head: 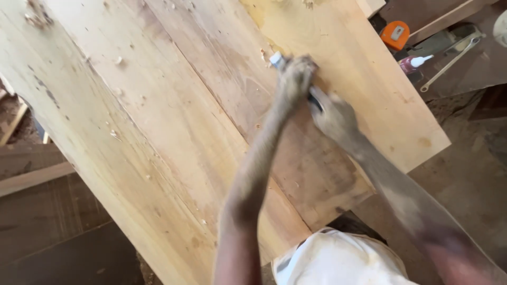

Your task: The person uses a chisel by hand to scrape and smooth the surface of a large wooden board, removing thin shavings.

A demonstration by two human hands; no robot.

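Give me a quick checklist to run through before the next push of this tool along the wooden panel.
1. Left hand on the tool's front: ok.
2. Right hand behind it, on the rear: ok.
3. Tool flat on the wooden panel: cannot tell, hands cover it.
4. Path ahead free of shavings: not ok, a few lie there.
5. Glue bottle and tape measure off the panel: ok.

Dusty brown dirt floor (465, 174) fills the right side of the frame. Upper right, a dark board (475, 63) carries an orange tape measure (395, 35), a small glue bottle (414, 63) and a metal wrench (451, 62). Lower left, dark wood panels (58, 232) and a pale wooden strip (34, 178) lie under soft daylight.
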